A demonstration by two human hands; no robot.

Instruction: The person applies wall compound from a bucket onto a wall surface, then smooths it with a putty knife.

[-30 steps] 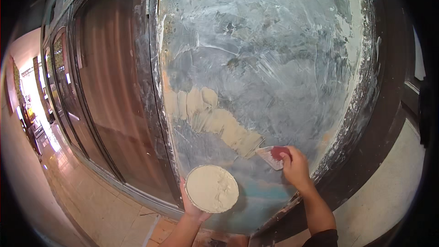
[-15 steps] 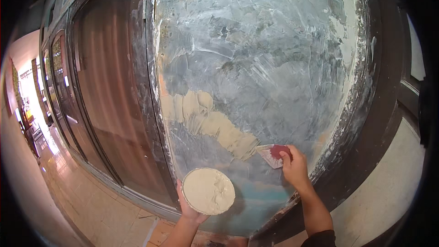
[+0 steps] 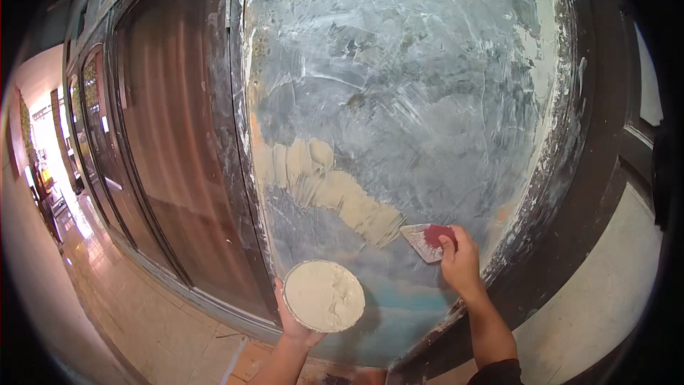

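Observation:
My left hand (image 3: 295,325) grips a round tub of cream-coloured putty (image 3: 313,295) from its left side and underneath. The putty's surface is scooped and rough on the right. In my right hand (image 3: 461,262) is a putty knife (image 3: 431,241) with a dark red grip and a pale, smeared blade. Its blade lies at or very near the wall (image 3: 427,135), just right of a band of wet putty (image 3: 345,203). That band slopes down from the wall's left edge in overlapping ridged strokes. The wall is grey-blue, with whitish scrapes and patches.
A dark wooden frame with a glazed, curtained panel (image 3: 171,135) stands left of the wall. Another dark wooden frame (image 3: 563,242) borders it on the right. Tiled floor (image 3: 157,314) runs along the lower left toward a bright opening (image 3: 53,142).
Very little differs. The tub and both hands keep nearly the same places, and the putty band looks unchanged.

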